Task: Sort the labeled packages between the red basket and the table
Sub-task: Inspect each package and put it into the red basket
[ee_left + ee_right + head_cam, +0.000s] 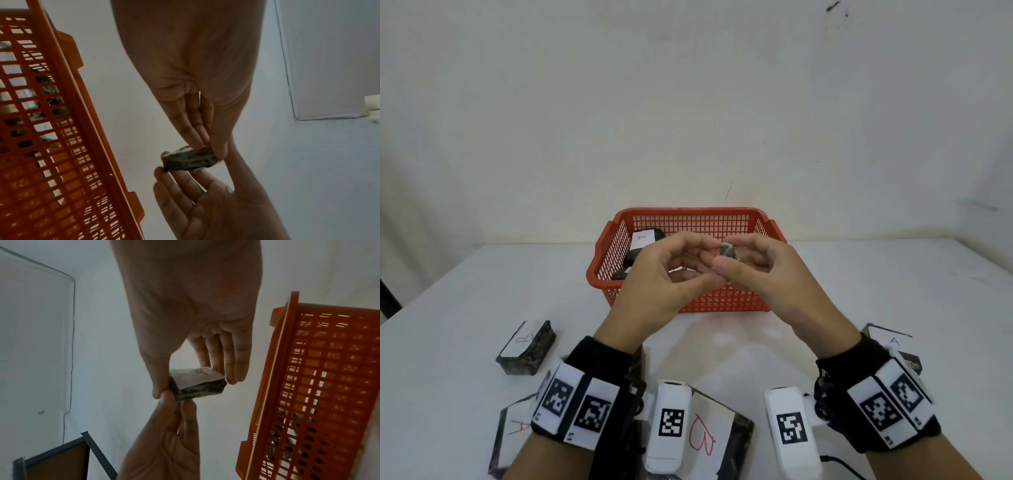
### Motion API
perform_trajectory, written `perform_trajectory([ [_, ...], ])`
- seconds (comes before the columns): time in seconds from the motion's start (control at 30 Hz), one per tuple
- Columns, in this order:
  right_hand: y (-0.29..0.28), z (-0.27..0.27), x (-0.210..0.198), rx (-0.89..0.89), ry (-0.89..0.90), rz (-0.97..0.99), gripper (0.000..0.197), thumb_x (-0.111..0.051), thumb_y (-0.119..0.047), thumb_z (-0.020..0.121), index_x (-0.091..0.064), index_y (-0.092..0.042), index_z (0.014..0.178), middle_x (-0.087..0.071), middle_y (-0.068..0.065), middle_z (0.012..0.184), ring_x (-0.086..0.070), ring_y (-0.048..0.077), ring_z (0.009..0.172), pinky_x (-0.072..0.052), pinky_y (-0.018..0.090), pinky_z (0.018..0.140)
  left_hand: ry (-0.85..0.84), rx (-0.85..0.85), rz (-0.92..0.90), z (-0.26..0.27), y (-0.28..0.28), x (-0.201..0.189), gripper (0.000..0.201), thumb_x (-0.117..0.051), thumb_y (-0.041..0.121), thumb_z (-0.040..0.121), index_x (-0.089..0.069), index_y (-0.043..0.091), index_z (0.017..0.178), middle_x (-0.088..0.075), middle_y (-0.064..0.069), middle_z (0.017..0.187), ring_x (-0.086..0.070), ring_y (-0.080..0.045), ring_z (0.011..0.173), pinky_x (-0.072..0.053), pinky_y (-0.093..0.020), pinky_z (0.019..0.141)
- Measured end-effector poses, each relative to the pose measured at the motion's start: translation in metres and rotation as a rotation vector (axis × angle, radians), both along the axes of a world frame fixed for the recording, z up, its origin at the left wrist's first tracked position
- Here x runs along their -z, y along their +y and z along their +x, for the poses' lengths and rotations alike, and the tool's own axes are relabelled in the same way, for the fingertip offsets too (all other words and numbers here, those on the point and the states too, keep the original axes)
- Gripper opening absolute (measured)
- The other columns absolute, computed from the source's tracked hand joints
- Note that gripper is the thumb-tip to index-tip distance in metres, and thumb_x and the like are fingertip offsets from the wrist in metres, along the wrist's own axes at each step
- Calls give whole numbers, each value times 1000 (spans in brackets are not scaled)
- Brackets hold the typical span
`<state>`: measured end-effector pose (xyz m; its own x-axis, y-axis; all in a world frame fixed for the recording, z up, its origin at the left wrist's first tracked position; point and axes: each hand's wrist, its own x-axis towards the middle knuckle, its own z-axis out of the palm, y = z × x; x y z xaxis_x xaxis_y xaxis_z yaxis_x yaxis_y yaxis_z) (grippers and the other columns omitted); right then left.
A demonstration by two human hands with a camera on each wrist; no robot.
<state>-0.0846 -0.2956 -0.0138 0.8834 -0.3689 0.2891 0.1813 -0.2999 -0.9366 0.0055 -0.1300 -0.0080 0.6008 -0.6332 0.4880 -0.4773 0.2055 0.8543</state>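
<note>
Holding a small dark package (728, 250) in the air above the near wall of the red basket (722, 298), your two hands meet at chest height over the white table (893, 291). Around you lie other packages: one marked B (525, 346) to the left, a large one with a red B (717, 435) just under your wrists, one with a red A (512, 435) at the lower left, and one marked A (890, 342) partly behind your right wrist. Inside the basket a package labelled A (643, 239) leans at the back left, with more dark ones below it. Your forearms and the wrist cameras hide part of the near packages. The held package is a small block, dark and mottled with a glossy wrap and a white paper face; its long axis runs roughly from hand to hand. Its letter cannot be read. Your right hand (191, 321) pinches it between thumb and fingertips, and your left hand (201, 73) pinches its other end with thumb and fingers. The basket is rigid plastic lattice with a flared rim.
</note>
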Motion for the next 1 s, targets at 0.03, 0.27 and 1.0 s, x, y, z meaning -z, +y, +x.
perform_trajectory([
  [0.03, -1, 0, 0, 6, -8, 6, 72, -82, -62, 65, -70, -23, 125, -80, 0, 105, -77, 14, 99, -58, 43, 100, -2, 32, 10, 0, 0, 1, 39, -81, 1, 78, -68, 13, 112, -74, -7, 99, -73, -24, 93, -61, -31, 82],
  [0.27, -6, -2, -1, -22, -45, 89, 59, -89, -40, 63, -75, -16, 115, -81, 5, 97, -78, 19, 91, -59, 33, 89, -190, -17, 127, 3, 4, 2, 57, -84, 3, 76, -65, 27, 124, -60, 4, 117, -63, -17, 98, -60, -32, 81],
  [1.0, 7, -5, -8, -68, 92, 25, 20, -60, -7, 98, -75, -18, 105, -81, 4, 96, -78, 22, 93, -64, 47, 89, -356, -91, 202, 7, 7, 4, 47, -81, 13, 82, -63, 24, 124, -50, 4, 117, -58, -11, 110, -56, -25, 92],
])
